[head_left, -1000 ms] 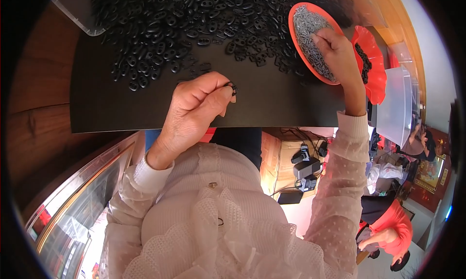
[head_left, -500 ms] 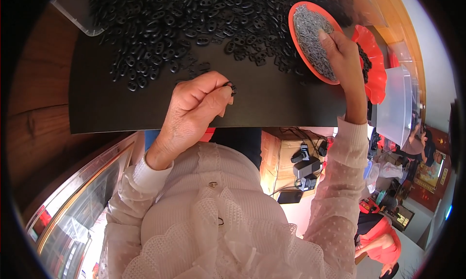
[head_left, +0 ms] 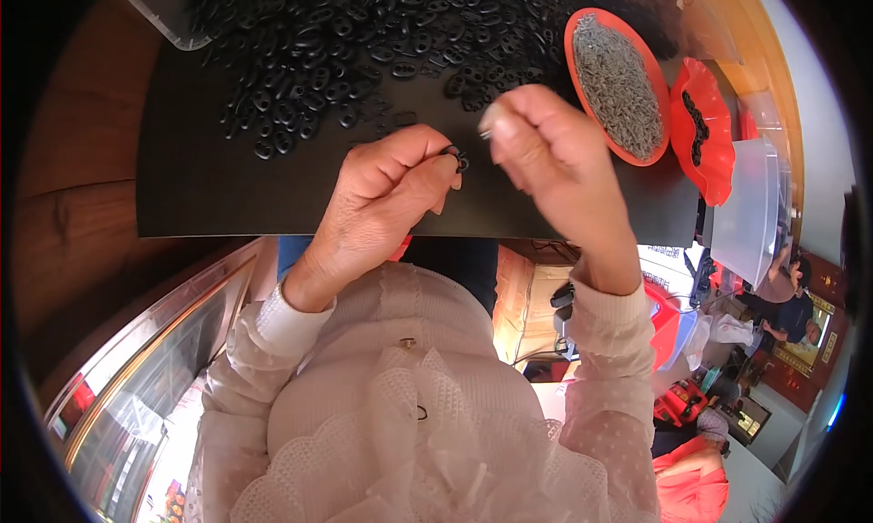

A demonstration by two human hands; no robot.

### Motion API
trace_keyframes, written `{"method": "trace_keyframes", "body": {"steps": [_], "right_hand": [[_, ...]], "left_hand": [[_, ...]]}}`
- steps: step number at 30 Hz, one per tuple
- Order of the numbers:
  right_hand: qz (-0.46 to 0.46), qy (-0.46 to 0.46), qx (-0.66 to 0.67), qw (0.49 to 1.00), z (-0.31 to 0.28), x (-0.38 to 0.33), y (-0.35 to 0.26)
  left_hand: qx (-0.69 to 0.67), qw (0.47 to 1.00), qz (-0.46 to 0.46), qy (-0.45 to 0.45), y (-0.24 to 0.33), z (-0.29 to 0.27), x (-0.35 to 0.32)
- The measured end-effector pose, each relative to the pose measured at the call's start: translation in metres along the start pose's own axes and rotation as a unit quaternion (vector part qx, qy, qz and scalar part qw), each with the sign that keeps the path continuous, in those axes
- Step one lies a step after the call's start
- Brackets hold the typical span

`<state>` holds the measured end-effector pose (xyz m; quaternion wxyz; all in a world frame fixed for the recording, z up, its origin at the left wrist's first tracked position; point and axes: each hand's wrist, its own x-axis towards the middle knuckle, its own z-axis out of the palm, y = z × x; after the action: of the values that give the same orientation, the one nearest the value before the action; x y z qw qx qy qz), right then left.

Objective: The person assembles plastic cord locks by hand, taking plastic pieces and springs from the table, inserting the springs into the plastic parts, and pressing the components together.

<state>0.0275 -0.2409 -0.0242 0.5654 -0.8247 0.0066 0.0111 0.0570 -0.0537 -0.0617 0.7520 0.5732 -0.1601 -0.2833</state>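
Pinched between thumb and forefinger of my left hand point(head_left: 382, 191) is a small black plastic piece point(head_left: 461, 159), mostly covered by the fingertips. Just right of it, my right hand point(head_left: 555, 155) is closed, a bit blurred, with a tiny silvery metal piece point(head_left: 486, 135) at its fingertips. The two hands are apart by a small gap above the black tabletop point(head_left: 245, 200). On the right stands an orange oval bowl point(head_left: 573, 55) of small grey metal pieces point(head_left: 623, 91). A large heap of black oval plastic parts with holes point(head_left: 364, 27) covers the far side.
A wavy-edged red dish point(head_left: 718, 159) with small black parts sits right of the bowl. Beyond it is a translucent plastic bin point(head_left: 746, 205). Another clear container's edge point(head_left: 186, 43) shows at far left. A person in red point(head_left: 696, 487) is at lower right.
My right hand has left the bowl of grey metal pieces and come left toward my left hand, carrying a tiny metal piece. My left hand keeps its pinch on the black part.
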Motion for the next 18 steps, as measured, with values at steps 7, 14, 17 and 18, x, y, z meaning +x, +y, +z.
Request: {"method": "trace_keyframes", "body": {"steps": [7, 14, 17, 18], "right_hand": [[-0.013, 0.172, -0.326, 0.93, -0.094, 0.013, 0.03], [0.016, 0.105, -0.428, 0.898, -0.127, 0.002, 0.044], [0.015, 0.021, -0.449, 0.893, -0.128, 0.006, 0.049], [0.038, 0.036, -0.43, 0.901, -0.127, 0.006, 0.048]], "left_hand": [[0.018, 1.0, 0.02, -0.008, -0.001, 0.0, 0.001], [0.045, 0.998, 0.043, 0.005, -0.002, 0.003, 0.002], [0.033, 0.999, 0.032, -0.002, -0.003, 0.0, 0.001], [0.036, 0.999, 0.028, -0.003, -0.003, 0.0, 0.001]]}}
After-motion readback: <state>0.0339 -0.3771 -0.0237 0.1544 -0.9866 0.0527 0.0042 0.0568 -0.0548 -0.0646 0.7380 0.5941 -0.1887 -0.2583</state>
